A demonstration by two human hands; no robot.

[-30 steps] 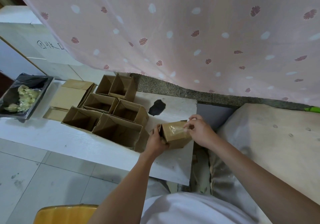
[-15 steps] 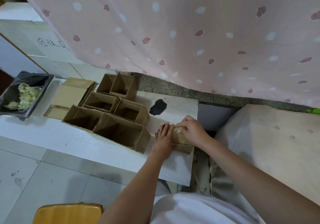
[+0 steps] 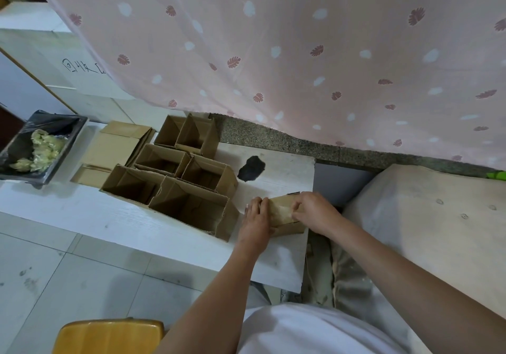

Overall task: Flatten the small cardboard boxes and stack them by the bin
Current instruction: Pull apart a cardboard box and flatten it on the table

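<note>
1. Cardboard box (image 3: 283,212), small and taped, is lying on the white table (image 3: 115,216) near its right end, beside the open boxes (image 3: 191,206).
2. Left hand (image 3: 254,222) is pressing its left side with straight fingers.
3. Right hand (image 3: 315,212) is curling its fingers over the top.
4. Board is likely light, stiff and creasable; the corner folds are probably offering the best hold.

Brown cardboard boxes (image 3: 191,186) on a white bench (image 3: 109,225) with a black blotch (image 3: 251,168); pink curtain (image 3: 273,52) with white spots and dark-red leaves.
</note>
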